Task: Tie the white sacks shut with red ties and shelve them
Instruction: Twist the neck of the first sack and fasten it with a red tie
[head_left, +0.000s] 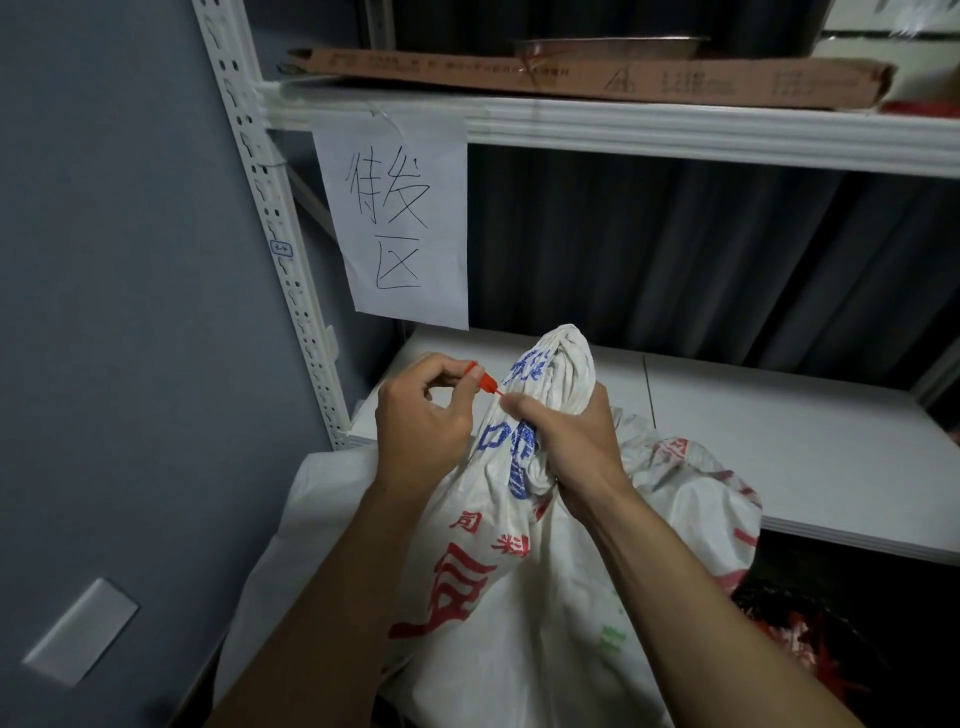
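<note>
A white woven sack (498, 571) with red and blue print stands in front of me, its mouth gathered and twisted into a neck that points up. My right hand (566, 447) grips that twisted neck just below the top. My left hand (421, 415) pinches the head of a red tie (480, 379), whose thin strap runs right to the neck of the sack. A second white sack (696, 493) with red print lies behind it to the right.
A white metal shelf unit stands ahead; its lower board (779, 431) is bare behind the sacks. A paper sign (400, 218) hangs from the upper shelf (675, 130), which carries a flat cardboard box (571, 78). A blue-grey wall (130, 312) is close on the left.
</note>
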